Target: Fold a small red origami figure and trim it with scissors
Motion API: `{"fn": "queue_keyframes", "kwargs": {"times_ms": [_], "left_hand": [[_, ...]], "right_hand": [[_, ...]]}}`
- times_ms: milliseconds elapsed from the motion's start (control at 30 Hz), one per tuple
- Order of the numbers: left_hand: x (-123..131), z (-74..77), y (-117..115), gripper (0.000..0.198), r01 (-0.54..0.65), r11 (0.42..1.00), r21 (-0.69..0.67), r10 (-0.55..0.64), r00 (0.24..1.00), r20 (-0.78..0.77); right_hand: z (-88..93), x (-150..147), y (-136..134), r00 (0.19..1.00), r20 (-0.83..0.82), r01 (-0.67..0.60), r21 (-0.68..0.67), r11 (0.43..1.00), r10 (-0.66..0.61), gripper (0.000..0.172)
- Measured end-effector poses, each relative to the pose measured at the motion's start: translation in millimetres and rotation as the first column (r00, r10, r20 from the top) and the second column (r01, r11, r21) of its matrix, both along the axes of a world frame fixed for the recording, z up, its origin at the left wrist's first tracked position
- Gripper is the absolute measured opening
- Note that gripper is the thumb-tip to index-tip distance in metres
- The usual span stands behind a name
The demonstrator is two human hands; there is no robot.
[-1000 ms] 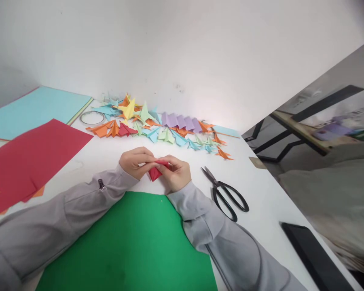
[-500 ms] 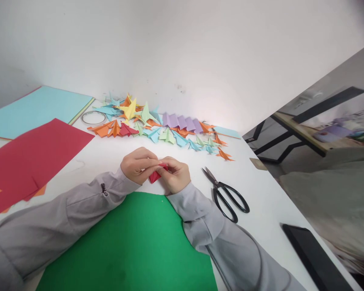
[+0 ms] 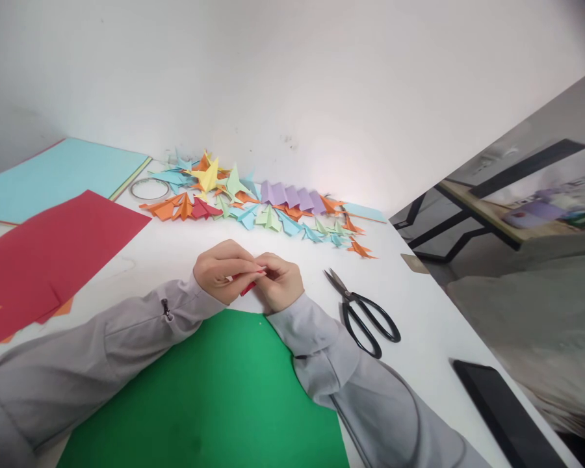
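Note:
Between my two hands is a small piece of folded red paper [image 3: 248, 288], mostly covered by fingers. My left hand [image 3: 225, 270] pinches it from the left, thumb and forefinger meeting at its upper edge. From the other side my right hand [image 3: 279, 281] grips it too, its fingers curled close against the left fingertips. Both hands are just beyond the far edge of a green sheet [image 3: 209, 390] lying on the white table. How the red paper is folded I cannot make out.
Black-handled scissors [image 3: 363, 312] lie right of my hands. Several folded paper planes [image 3: 268, 219] and a purple pleated strip [image 3: 292, 197] line the wall. A red sheet [image 3: 68, 253], blue paper [image 3: 63, 175] and a tape roll [image 3: 149, 189] are left. A black phone-like slab [image 3: 502, 409] sits near the right edge.
The fingers have shifted on the red paper, the left fingertips now overlapping its top. Less of the red shows than before. Everything else on the table stays put.

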State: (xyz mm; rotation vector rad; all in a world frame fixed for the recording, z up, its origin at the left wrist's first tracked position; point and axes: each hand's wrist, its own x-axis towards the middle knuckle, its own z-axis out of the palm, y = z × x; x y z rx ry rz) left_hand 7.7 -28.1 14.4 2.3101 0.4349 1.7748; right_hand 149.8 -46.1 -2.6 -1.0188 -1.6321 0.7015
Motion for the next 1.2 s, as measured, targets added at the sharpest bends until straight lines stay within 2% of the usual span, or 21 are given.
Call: {"fn": "queue_keyframes", "kwargs": {"times_ms": [333,567,700,800,1000,1200], "left_hand": [[0,5.4,-4,0.009,-0.019,1.000,0.009,0.019,1.000,0.001],[2,5.2,-7,0.009,-0.017,1.000,-0.025,0.017,1.000,0.008],[3,5.2,-9,0.019,-0.042,0.997,-0.062,0.042,0.999,0.001],[2,5.5,-9,0.025,-0.052,0.995,-0.084,0.052,0.999,-0.004],[2,1.4,-4,0.017,-0.037,0.998,-0.050,0.037,0.999,0.001],[3,-0.7,0,0.016,-0.013,1.000,-0.002,0.013,1.000,0.005]], "right_hand": [[-2.6,0,0,1.000,-0.005,-0.018,-0.021,1.000,0.018,0.012],[2.6,-1,-2,0.999,-0.018,-0.027,-0.043,0.999,0.026,0.006],[0.6,-1,0,0.991,-0.137,-0.027,-0.137,0.990,0.008,0.002],[-5.3,0,4,0.971,-0.240,-0.041,-0.186,0.982,-0.005,0.006],[-10.1,2,6,0.984,-0.179,-0.046,-0.180,0.983,0.014,0.011],[-9.7,1,6,0.981,-0.194,-0.040,-0.178,0.983,0.005,0.011]]}}
